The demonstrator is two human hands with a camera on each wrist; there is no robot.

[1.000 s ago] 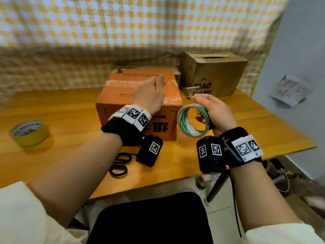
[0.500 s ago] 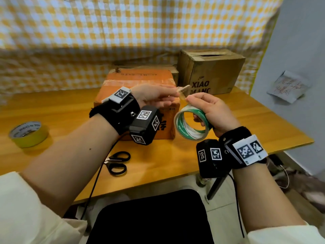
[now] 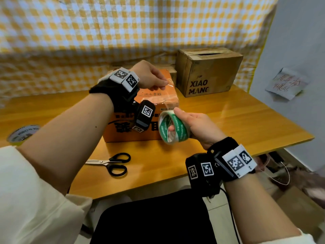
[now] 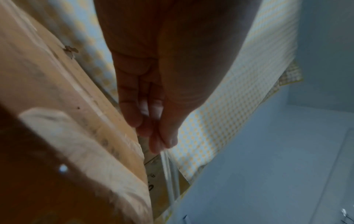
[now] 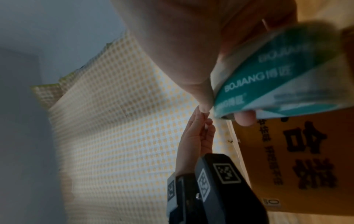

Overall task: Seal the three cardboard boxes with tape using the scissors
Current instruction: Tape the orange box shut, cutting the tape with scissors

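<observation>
Left hand pinches tape end — strip seemingly slanting down to right hand's gripped roll.

Orange box with black print, green-and-white tape roll, black-handled scissors, yellow-checked cloth

"XIAO MANG" is printed in dark capitals on the front of the brown cardboard box. "BOJIANG" is repeated in white on the green band of the clear tape roll. "MADE IN CHINA" is partly legible on the core of the yellow tape roll. Large black Chinese characters are printed on the orange box, and red handwriting on a wall paper is not legible.
</observation>
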